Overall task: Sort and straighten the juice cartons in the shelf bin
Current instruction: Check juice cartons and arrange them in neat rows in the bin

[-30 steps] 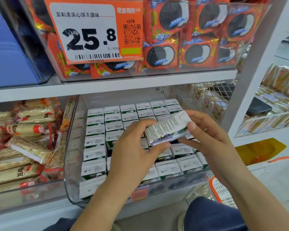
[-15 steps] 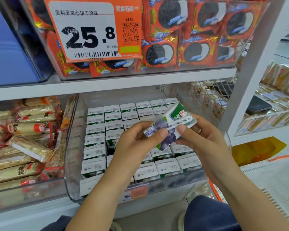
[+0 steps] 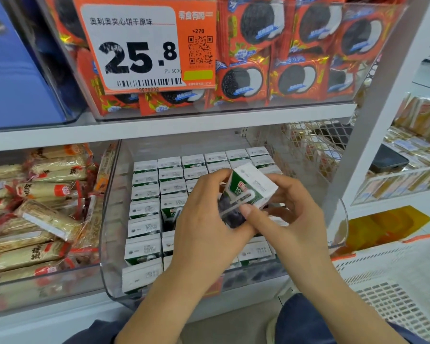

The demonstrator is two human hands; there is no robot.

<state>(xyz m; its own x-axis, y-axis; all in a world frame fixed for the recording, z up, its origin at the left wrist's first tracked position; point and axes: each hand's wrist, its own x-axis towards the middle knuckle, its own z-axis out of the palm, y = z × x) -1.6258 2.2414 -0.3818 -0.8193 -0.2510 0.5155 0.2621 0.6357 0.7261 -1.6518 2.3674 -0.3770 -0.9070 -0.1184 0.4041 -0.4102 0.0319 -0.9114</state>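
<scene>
1. Both hands hold one juice carton above the middle of the clear shelf bin; it isn't seated in any row.
2. Left hand: fingers curled round the carton's lower, dark-printed end. Right hand: thumb pinching the front face near the straw, other fingers behind the carton.
3. Change vs 1 s ago: the carton lay flat with its white text panel up. Half a sec later it was turned so the green front showed. Now it's more upright, white top tilted up and to the right, green label toward the camera.
4. Meaning: carton is prob. being oriented to match the others, which stand top-up in neat rows. Judged mid-step: re-orientation nearly done, placement not yet.
5. A gap w/ a carton's green front showing sits just left of the hands; likely slot, though hands hide much of the bin's centre and front right.
6. Nearby, not part of the job: wafer packs in the left bin, cookie packs and price tag above, orange-rimmed basket at right.
</scene>
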